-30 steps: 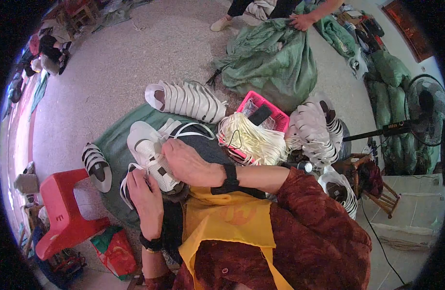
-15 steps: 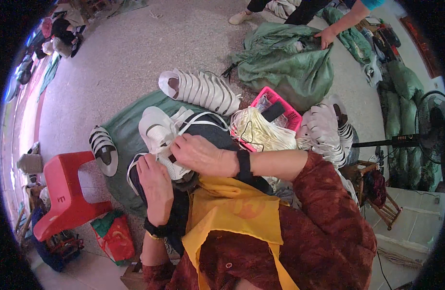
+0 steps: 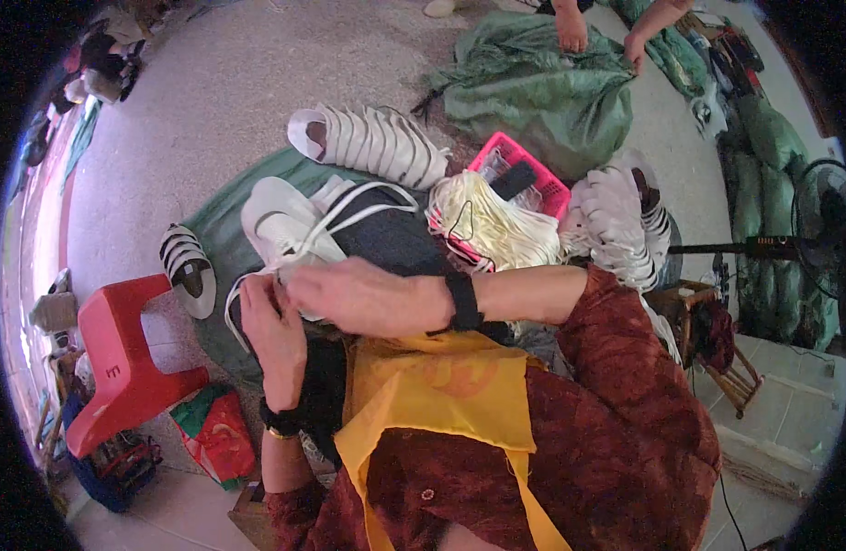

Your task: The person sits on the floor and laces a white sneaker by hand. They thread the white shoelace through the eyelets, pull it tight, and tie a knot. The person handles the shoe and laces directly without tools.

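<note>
White lace-up shoe upper: positioned before the person's body, toe directed toward the far edge of the green sheet, right flank next to dark grey cloth. White lace loops out over this cloth. Left hand: forearm rises from the lower edge of the view, wrist almost straight, back of the hand up, fingers bent at the near end of the upper. Right hand: forearm enters from the right, nearly level, knuckles up, fingers curled and directed left to meet the left fingertips. Both sets of fingers are drawn in; whether they pinch lace or upper cannot be told, as the contact point is hidden. One stack of uppers lies along the sheet's far edge; a smaller stack lies at its left edge.
</note>
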Demonstrator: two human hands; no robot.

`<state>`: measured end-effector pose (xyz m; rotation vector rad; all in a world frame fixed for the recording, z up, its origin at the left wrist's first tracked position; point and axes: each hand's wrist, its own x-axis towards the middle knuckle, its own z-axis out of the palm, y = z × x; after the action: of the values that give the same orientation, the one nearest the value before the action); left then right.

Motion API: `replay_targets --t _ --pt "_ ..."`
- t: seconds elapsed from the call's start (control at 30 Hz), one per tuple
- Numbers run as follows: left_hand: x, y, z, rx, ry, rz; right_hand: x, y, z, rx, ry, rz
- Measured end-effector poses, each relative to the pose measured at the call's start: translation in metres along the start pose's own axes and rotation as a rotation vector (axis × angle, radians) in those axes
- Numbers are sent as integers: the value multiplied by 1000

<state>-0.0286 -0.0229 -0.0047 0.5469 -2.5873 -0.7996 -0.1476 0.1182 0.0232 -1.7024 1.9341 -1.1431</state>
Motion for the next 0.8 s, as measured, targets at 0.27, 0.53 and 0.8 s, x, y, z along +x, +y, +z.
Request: replay_targets --t 0.27,0.53,0.8 --pt "3 -4 0 0 13 -40 15 22 31 -275 166 -44" --pt "2 -8 6 -20 25 -22 22 34 34 -294 85 47" --pt "2 -1 -4 -72 44 -17 24 27 27 -58 237 41"
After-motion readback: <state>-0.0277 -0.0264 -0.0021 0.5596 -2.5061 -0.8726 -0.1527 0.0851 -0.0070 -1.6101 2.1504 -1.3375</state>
